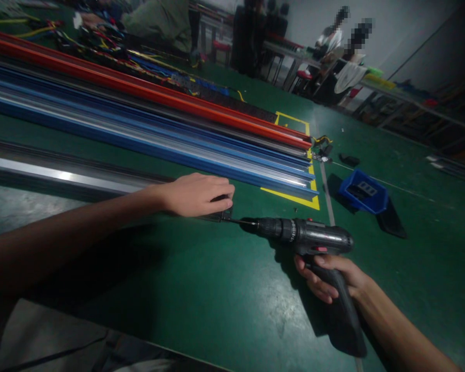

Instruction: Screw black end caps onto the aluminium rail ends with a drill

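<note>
My right hand [352, 276] is wrapped round the grip of a black cordless drill [323, 238]. The drill lies level, its long thin bit [238, 221] pointing left. The bit's tip meets the end of a long dark profile with a bright silver strip [62, 174]. Over that end my left hand [199, 194] is closed, fingers curled on top and thumb along the near side. My wrist and forearm cover part of the profile. Whether a screw sits at the tip I cannot make out.
Beyond the profile lie long blue rails [217, 155] and a red rail [170, 93], their ends inside a yellow taped outline [290, 201]. A blue bin [364, 191] stands to the right on the green tabletop [225, 289]. Bundled wires [101, 39] lie at the back, near another person's sleeve [158, 23].
</note>
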The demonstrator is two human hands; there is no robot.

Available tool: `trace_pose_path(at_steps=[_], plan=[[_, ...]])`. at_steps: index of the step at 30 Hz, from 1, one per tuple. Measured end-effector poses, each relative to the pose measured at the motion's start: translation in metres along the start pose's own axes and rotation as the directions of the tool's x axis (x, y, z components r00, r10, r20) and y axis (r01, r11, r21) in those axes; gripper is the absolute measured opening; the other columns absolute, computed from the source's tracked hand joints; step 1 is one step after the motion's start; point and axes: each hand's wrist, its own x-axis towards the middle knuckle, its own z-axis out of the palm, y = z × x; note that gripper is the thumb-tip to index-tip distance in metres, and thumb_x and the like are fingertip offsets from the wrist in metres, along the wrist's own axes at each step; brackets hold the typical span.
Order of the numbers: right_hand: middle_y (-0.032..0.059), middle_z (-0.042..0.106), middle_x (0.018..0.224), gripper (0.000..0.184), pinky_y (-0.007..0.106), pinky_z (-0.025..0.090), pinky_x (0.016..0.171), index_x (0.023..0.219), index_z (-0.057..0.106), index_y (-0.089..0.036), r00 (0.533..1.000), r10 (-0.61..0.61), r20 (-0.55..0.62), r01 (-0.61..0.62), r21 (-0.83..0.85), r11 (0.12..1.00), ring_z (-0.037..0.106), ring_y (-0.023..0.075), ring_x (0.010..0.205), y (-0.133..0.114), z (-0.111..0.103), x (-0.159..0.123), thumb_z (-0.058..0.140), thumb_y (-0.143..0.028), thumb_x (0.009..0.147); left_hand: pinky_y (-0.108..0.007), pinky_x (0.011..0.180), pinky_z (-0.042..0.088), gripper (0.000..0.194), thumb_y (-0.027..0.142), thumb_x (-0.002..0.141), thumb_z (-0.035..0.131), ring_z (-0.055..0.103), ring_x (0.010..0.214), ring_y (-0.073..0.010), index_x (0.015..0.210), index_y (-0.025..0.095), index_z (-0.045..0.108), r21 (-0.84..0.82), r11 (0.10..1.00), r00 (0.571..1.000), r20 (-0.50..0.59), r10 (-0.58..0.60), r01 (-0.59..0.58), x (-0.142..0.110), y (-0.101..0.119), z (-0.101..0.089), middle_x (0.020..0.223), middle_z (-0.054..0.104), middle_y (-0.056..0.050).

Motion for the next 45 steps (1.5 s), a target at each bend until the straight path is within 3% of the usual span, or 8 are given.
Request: trace_pose_path(at_steps=[45], plan=[[0.0014, 0.062, 0.075, 0.028, 0.021, 0.054, 0.047, 0.106, 0.070, -0.008, 0.997, 0.028, -0.073, -0.030, -0.024, 0.999, 0.049, 0.0038, 0.042, 0.0000, -0.0020, -0.0020, 0.067, -0.034, 0.096, -0.030, 0.074, 0.040, 0.036, 0.048, 0.104, 0.035, 0.061, 0.089, -0.0193, 0.102, 0.024, 0.061, -0.010, 1.000, 1.000, -0.020, 0.009, -0.010, 0.0010, -0.0006, 0.0014, 0.101, 0.065, -0.004]])
